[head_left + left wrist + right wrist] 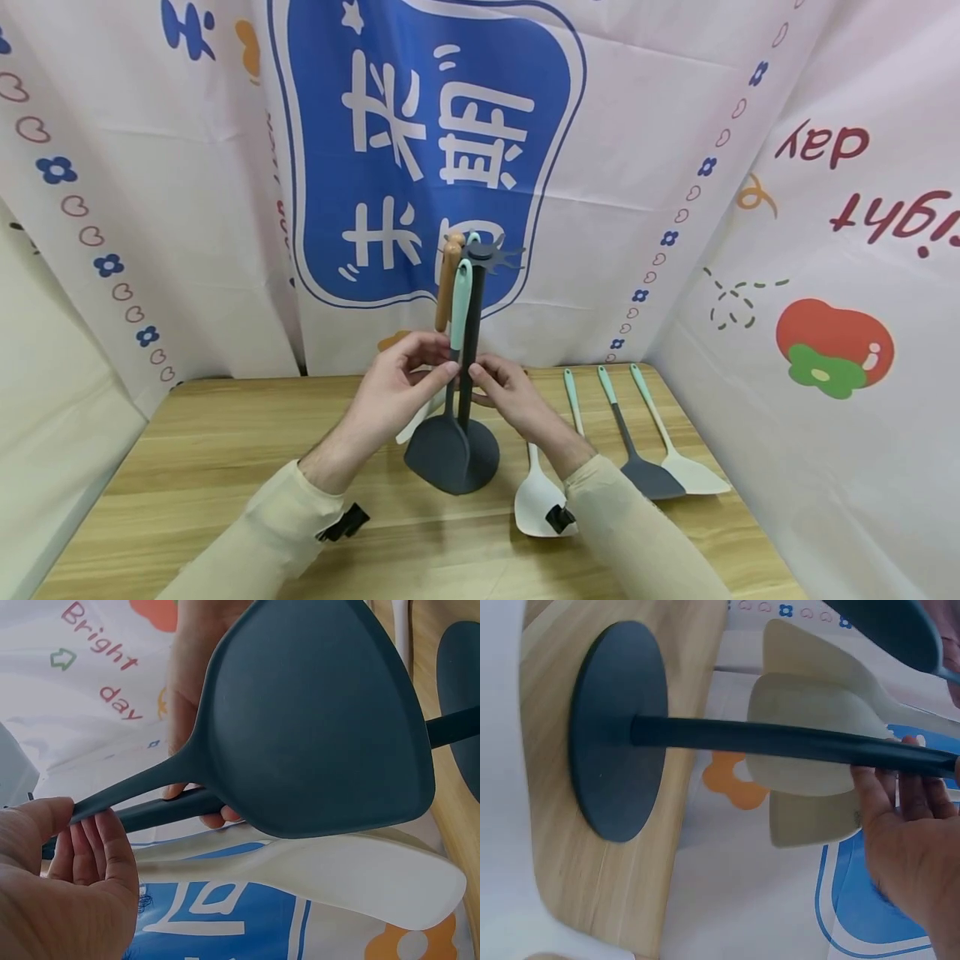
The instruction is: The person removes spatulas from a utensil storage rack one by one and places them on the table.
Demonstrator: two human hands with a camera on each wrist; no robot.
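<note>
My left hand pinches the handle of a dark grey spatula between thumb and fingers. The spatula is upright, its broad blade low and the mint handle end near the hooks; whether it hangs on one I cannot tell. My right hand holds the black pole of a utensil stand, fingers and thumb about it. The stand's round base sits on the table. Behind the pole hang several pale utensils, with wooden handles near the top hooks.
Right of the stand, a white spatula lies on the wooden table, partly under my right forearm. A mint handle, another dark spatula and a white one lie further right. Printed cloth hangs behind the table.
</note>
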